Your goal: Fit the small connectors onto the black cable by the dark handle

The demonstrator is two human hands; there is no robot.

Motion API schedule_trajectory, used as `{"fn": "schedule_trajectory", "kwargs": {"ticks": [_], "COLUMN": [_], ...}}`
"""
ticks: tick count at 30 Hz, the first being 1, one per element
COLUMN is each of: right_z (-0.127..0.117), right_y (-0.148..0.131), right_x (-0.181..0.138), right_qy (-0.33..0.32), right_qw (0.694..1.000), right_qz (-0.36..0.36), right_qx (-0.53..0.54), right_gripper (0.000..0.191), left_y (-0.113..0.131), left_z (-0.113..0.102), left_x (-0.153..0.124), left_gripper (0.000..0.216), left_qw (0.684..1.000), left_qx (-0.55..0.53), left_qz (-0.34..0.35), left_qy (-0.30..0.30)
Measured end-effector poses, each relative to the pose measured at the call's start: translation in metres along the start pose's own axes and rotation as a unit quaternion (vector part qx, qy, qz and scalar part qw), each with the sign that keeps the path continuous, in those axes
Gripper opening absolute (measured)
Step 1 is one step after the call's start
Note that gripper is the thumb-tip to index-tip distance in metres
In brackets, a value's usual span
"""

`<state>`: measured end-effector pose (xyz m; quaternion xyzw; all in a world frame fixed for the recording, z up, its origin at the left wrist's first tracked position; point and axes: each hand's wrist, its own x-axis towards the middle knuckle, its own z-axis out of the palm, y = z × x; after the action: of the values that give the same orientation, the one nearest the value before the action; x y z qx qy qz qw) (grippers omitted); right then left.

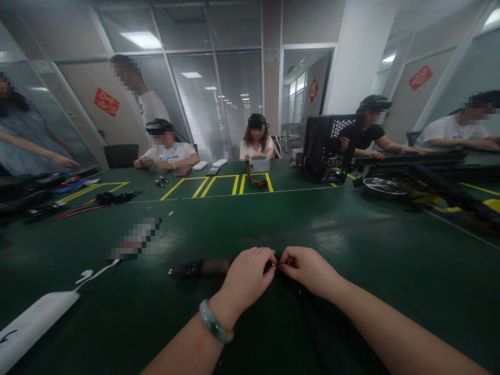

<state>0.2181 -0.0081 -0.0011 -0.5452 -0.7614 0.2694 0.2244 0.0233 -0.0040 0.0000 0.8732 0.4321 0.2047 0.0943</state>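
Note:
My left hand (250, 272), with a pale green jade bangle (215, 321) on its wrist, and my right hand (308, 270) meet low in the middle of the view. Their fingertips pinch a thin wire end (276, 264) between them. Beside my left hand, a black connector with a brown sleeved section (199, 269) lies on the green mat. A dark cable (301, 312) runs down from my hands toward the table's near edge. My hands hide most of the wire's join.
A white flat object (33, 325) with a white cord lies at near left, and a pixelated item (135, 239) lies beyond it. Wires and tools lie at far left. A black mesh case (332, 148), a metal wheel (385, 188) and black rails stand at the far right. Several people sit around the table.

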Motion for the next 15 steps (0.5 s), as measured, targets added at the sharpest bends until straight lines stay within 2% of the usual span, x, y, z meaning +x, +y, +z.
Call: {"fn": "schedule_trajectory", "kwargs": {"ticks": [6, 15], "right_z": [0.0006, 0.001], "right_y": [0.0, -0.0011], "right_x": [0.0, -0.0004], "right_qy": [-0.003, 0.0], "right_qw": [1.0, 1.0], "right_qz": [-0.002, -0.013], "right_qx": [0.003, -0.002], "right_gripper": [0.009, 0.007], "left_y": [0.0011, 0.0006], "left_z": [0.0011, 0.0003], "left_x": [0.0009, 0.0], "left_gripper": [0.014, 0.01], "left_qw": [1.0, 1.0], "left_qx": [0.009, -0.007], "left_qz": [-0.001, 0.009], "left_qy": [0.002, 0.021]}}
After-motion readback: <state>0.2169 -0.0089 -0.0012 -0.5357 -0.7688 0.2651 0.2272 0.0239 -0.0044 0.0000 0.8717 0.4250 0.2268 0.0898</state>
